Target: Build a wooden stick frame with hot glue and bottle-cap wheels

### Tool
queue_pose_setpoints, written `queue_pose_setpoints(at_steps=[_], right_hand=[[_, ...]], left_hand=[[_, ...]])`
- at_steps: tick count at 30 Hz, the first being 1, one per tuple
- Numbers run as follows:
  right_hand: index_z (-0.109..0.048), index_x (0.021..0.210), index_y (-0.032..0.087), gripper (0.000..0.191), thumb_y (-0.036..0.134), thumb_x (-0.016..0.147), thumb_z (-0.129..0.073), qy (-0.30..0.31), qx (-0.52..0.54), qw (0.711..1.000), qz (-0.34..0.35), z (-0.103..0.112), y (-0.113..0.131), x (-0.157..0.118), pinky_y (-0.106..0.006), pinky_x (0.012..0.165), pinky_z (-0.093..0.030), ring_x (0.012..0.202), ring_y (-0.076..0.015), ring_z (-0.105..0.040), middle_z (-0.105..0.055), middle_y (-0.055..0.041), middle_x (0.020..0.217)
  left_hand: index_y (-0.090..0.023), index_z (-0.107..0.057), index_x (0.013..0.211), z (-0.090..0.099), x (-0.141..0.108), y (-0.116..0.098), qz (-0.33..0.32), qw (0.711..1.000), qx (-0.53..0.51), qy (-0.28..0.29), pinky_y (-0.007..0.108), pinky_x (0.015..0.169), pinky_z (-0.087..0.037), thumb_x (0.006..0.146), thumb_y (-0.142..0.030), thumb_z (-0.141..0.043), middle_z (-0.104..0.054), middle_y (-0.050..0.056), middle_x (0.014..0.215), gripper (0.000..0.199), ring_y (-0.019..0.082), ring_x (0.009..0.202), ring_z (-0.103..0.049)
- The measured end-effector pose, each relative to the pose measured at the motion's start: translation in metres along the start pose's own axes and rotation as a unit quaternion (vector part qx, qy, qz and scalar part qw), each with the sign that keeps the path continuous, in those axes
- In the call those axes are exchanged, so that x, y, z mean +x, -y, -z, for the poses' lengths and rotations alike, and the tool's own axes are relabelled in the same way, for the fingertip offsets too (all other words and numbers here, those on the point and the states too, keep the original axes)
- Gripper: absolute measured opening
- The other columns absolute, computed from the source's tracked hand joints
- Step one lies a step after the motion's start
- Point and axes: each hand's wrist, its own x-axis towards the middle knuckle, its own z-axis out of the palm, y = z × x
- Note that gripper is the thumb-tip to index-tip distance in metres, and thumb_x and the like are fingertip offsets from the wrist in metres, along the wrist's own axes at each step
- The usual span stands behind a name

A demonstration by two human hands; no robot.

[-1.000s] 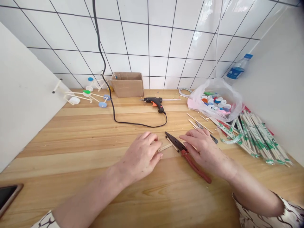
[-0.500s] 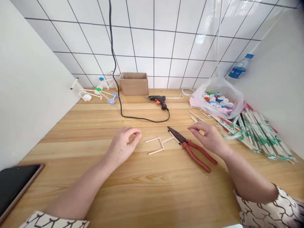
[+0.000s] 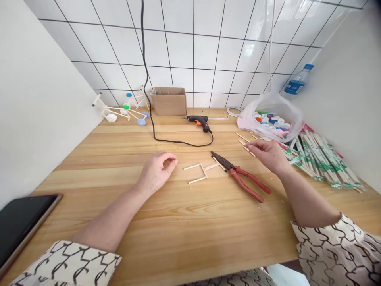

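My left hand (image 3: 157, 172) rests over the wooden table (image 3: 178, 222), thumb and fingertips pressed together; whether anything small is between them cannot be made out. To its right lies a small frame of thin sticks (image 3: 204, 171), open toward that hand. Red-handled pliers (image 3: 236, 172) lie beside the frame, their dark jaws by the black-tipped stick at its end. My right hand (image 3: 268, 155) is at the loose thin sticks (image 3: 242, 142) right of the pliers, its thumb and fingers pinched on the end of one stick.
Behind are a black glue gun (image 3: 201, 121) with its cord, a cardboard box (image 3: 169, 102) and stick models with caps (image 3: 126, 108). At right are a bag of caps (image 3: 272, 121), wrapped chopsticks (image 3: 324, 159) and a bottle (image 3: 297, 83). A phone (image 3: 25, 222) lies left.
My right hand has moved slightly right and forward to the loose sticks, its fingers now at one of them. My left hand has stayed nearly in place. The view has shifted slightly.
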Motion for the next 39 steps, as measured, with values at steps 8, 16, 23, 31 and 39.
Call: queue_pose_setpoints(at_steps=[8, 16, 23, 31, 39], right_hand=[[-0.071, 0.069, 0.016, 0.03, 0.043, 0.073, -0.059, -0.014, 0.022, 0.999, -0.038, -0.002, -0.019, 0.006, -0.024, 0.043, -0.029, 0.044, -0.0097, -0.038, -0.048, 0.0035, 0.048], [-0.072, 0.071, 0.018, 0.021, 0.036, 0.073, -0.061, -0.023, 0.03, 0.998, -0.059, -0.003, -0.021, 0.007, -0.024, 0.051, -0.038, 0.055, -0.0138, -0.051, -0.061, 0.0003, 0.059], [-0.072, 0.069, 0.019, 0.02, 0.034, 0.071, -0.06, -0.048, 0.032, 0.995, -0.079, -0.003, -0.024, 0.009, -0.024, 0.049, -0.036, 0.052, -0.0132, -0.048, -0.059, 0.001, 0.055], [-0.072, 0.076, 0.017, 0.018, 0.03, 0.072, -0.06, -0.083, 0.035, 0.99, -0.105, 0.001, -0.033, 0.013, -0.024, 0.049, -0.037, 0.052, -0.0139, -0.051, -0.063, 0.0002, 0.059], [-0.072, 0.08, 0.017, 0.018, 0.03, 0.073, -0.061, -0.09, 0.035, 0.99, -0.099, -0.001, -0.039, 0.013, -0.025, 0.051, -0.04, 0.058, -0.0152, -0.055, -0.067, -0.0011, 0.066]], left_hand=[[-0.019, -0.065, 0.082, -0.003, -0.003, 0.001, -0.015, 1.0, -0.012, 0.003, 0.033, 0.08, -0.05, 0.08, -0.032, -0.054, -0.071, 0.005, 0.084, 0.018, 0.021, 0.081, -0.064], [-0.018, -0.064, 0.079, -0.003, -0.002, 0.004, -0.023, 1.0, -0.014, 0.013, 0.033, 0.076, -0.05, 0.081, -0.033, -0.052, -0.069, 0.006, 0.082, 0.02, 0.02, 0.078, -0.063], [-0.018, -0.063, 0.075, -0.002, -0.001, 0.004, -0.024, 1.0, -0.016, 0.008, 0.031, 0.071, -0.049, 0.082, -0.032, -0.05, -0.068, 0.005, 0.077, 0.02, 0.02, 0.074, -0.063], [-0.018, -0.063, 0.074, -0.003, -0.001, 0.006, -0.025, 1.0, -0.015, 0.002, 0.03, 0.07, -0.049, 0.082, -0.032, -0.05, -0.067, 0.005, 0.075, 0.02, 0.02, 0.073, -0.062], [-0.02, -0.063, 0.077, -0.006, -0.001, 0.014, -0.022, 1.0, -0.016, 0.011, 0.029, 0.071, -0.048, 0.084, -0.033, -0.05, -0.068, 0.003, 0.078, 0.02, 0.019, 0.075, -0.062]])
